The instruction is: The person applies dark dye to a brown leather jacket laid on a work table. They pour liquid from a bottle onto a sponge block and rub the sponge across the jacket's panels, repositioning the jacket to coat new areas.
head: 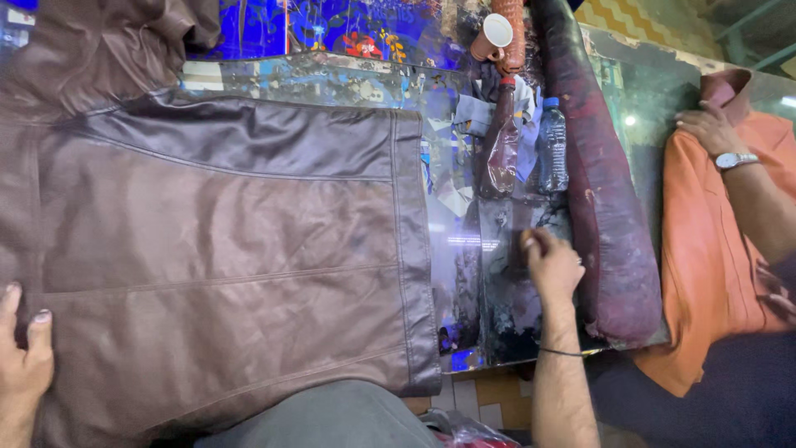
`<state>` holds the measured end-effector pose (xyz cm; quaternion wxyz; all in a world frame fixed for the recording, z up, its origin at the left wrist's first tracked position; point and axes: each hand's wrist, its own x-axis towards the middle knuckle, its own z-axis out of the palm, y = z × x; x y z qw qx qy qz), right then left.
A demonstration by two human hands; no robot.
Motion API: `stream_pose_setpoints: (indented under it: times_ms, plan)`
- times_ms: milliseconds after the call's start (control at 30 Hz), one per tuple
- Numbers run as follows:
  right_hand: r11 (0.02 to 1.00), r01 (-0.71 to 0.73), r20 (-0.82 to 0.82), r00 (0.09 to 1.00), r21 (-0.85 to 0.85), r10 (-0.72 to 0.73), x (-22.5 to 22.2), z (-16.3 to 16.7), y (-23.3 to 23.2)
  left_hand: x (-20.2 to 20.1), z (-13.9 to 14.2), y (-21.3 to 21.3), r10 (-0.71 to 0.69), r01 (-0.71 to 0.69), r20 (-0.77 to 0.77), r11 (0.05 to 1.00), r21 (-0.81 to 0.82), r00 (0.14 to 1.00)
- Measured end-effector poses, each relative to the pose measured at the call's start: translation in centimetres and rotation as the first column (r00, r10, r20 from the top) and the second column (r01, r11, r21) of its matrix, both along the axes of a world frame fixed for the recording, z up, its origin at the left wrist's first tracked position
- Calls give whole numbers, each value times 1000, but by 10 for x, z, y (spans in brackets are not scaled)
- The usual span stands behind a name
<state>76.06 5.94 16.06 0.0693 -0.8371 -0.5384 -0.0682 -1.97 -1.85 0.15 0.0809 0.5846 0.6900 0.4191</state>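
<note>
A brown leather jacket (224, 249) lies spread flat over a stained glass-topped table (497, 282). My left hand (23, 357) rests on the jacket's near left edge with its fingers flat and holds nothing. My right hand (551, 264) is to the right of the jacket, over the dark, smeared table top. Its fingers are curled together; whether something small sits between the fingertips I cannot tell.
A long dark red padded roll (609, 207) lies along the table's right side. A clear plastic bottle (553, 149), a brown bottle (502, 141) and a cup (495, 35) stand at the back. A person in an orange shirt (705, 241) sits at the right.
</note>
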Motion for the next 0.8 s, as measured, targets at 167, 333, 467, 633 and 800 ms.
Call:
stream_pose_setpoints:
  times_ms: [167,333,467,633,800]
  plan:
    - [973,48,-221,970,-226,-99,8,-18,-42,-2,25,-2,77,-95,-380,995,-31,922]
    - [999,25,-645,763,-45,-48,24,-49,-60,66,51,13,175,-148,-312,983,108,934]
    - [898,231,-907,-112,374,406,-9,-60,-47,194,78,50,-215,258,-258,955,144,942]
    - [950,13,-903,-306,313,302,-114,-47,17,318,117,120,-698,745,-313,666,49,644]
    - [533,-698,-75,572,478,817,-165,2,72,346,122,162,-679,709,-398,699,-92,617]
